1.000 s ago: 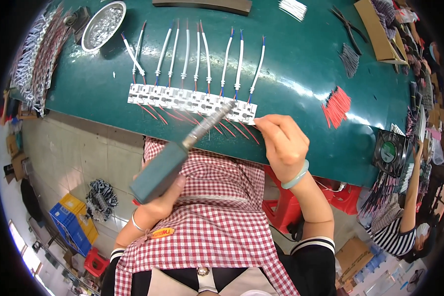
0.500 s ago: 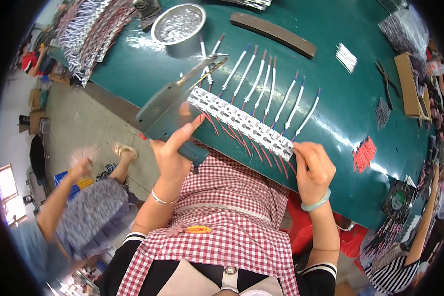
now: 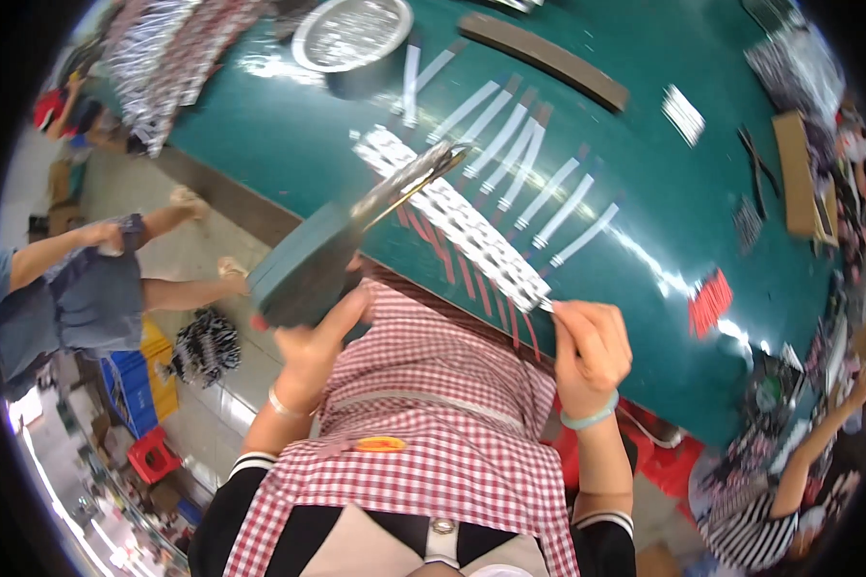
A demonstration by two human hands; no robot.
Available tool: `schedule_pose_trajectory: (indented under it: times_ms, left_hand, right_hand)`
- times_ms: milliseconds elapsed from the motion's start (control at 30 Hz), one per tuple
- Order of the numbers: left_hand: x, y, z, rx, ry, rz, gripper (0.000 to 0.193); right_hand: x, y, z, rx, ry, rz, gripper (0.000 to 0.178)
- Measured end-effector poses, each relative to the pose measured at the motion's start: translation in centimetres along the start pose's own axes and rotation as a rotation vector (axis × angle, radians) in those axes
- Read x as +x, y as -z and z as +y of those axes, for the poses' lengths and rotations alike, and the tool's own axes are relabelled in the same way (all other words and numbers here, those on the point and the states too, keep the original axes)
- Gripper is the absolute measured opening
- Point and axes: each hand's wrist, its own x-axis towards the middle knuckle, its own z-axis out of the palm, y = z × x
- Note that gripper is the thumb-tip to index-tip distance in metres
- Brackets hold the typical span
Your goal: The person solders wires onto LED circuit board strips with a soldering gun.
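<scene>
My left hand [image 3: 315, 348] is closed round the handle of a dark green gun-shaped tool [image 3: 303, 269], blurred by motion. Its long metal tip and a thin brass-coloured rod reach across the upper left part of a white-and-black strip of small joined blocks [image 3: 476, 231]. I cannot tell whether the tip touches the strip. At the strip's right end, the fingers of my right hand [image 3: 592, 351] pinch its corner. Red wires [image 3: 467, 288] hang from the strip's near side. Along the far side lie several white-sleeved wires [image 3: 539, 197], fanned out on the green table [image 3: 722, 192].
A metal bowl of small shiny parts [image 3: 351, 34] stands at the far left, beside bundled wires [image 3: 178, 58]. A brown bar [image 3: 544, 60] lies at the back. White sleeves [image 3: 683, 115], red pieces [image 3: 710, 303] and pliers [image 3: 758, 168] are to the right. A person [image 3: 77, 279] walks on the left.
The tool in my left hand has swung right, its tip now over the strip. My right hand and the strip have shifted slightly left and nearer. The person at left has moved.
</scene>
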Motion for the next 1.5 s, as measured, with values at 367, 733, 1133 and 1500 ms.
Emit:
schedule_pose_trajectory:
  times_ms: [367, 733, 1133, 1500]
  left_hand:
    - [-2.9, -0.7, 0.0, 0.766, -0.527, -0.444, 0.023]
    - [-4.1, -0.7, -0.3, 0.750, -0.543, -0.511, 0.021]
    - [-4.0, -0.5, -1.0, 0.700, -0.487, -0.468, 0.018]
    - [-4.1, 0.3, -1.4, 0.689, -0.568, -0.414, 0.019]
  right_hand:
    - [-1.4, -0.8, 1.0, -0.075, 0.108, -0.033, 0.029]
    - [-1.9, -0.4, 0.2, -0.128, 0.137, -0.051, 0.028]
    - [-1.4, -0.6, -0.2, -0.139, 0.124, -0.077, 0.027]
    - [-1.2, -0.8, -0.4, -0.153, 0.127, -0.082, 0.027]
